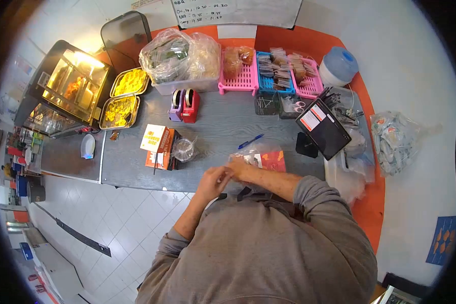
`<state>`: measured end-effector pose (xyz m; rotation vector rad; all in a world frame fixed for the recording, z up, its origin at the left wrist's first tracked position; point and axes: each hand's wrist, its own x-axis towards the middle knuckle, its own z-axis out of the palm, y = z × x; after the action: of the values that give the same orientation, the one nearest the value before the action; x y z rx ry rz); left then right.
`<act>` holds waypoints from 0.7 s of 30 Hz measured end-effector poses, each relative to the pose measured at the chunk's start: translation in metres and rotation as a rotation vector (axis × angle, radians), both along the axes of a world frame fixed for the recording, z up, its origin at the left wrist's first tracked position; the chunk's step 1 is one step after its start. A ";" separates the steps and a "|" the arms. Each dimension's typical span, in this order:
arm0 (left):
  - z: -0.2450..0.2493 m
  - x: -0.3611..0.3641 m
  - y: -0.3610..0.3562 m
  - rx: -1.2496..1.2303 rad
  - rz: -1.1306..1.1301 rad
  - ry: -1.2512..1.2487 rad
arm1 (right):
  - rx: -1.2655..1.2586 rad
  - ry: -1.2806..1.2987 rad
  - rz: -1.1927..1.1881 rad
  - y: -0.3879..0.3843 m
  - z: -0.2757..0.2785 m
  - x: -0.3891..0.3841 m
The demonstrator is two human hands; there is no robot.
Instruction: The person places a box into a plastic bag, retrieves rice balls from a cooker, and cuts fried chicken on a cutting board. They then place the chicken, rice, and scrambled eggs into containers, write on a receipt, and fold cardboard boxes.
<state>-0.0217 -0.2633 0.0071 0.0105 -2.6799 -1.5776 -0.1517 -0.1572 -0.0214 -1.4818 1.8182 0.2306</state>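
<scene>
At the counter's near edge my hands meet, fingertips close together. My left hand [214, 183] is closed in a pinch; whatever lies between its fingers is too small to make out. Bent inward from the right, my right hand [239, 169] closes on a clear plastic bag [251, 151], its fingers partly hidden. Inside or under the bag lies a red and orange printed packet [273, 160]. Just beyond is a blue pen [251, 141]. Left of my hands, a clear round plastic container [184, 149] stands beside orange and white printed boxes [156, 139].
Purple and red tape dispensers [190, 107] stand behind the boxes. Pink and blue baskets [238, 82] of packets line the back, beside a large filled bag [175, 58]. A black tablet [324, 129] stands right. Trays of yellow food [119, 111] and a lit warmer [73, 86] are left.
</scene>
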 end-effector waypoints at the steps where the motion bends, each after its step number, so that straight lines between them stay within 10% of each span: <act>1: 0.010 0.002 -0.002 0.001 -0.008 -0.002 | -0.122 0.138 -0.064 -0.003 -0.030 0.008; 4: 0.051 0.001 -0.002 -0.046 0.158 -0.219 | -0.458 0.262 -0.342 -0.001 -0.096 0.016; 7: 0.043 -0.012 0.000 -0.504 -0.065 0.396 | -0.673 0.299 -0.162 -0.004 -0.099 0.005; 9: -0.001 -0.005 -0.018 -0.824 -0.180 0.214 | -0.087 0.186 0.102 -0.009 -0.035 0.001; 12: -0.003 0.001 -0.039 -1.137 -0.392 -0.098 | -0.021 0.122 0.107 -0.007 -0.015 0.000; 21: 0.093 -0.036 -0.017 -0.842 -0.460 0.263 | -0.786 0.434 -0.021 -0.014 -0.093 0.010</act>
<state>-0.0577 -0.2807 0.1000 -0.8030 -2.9953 -0.3165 -0.1418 -0.1712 -0.1142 -2.0506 2.4350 -0.2275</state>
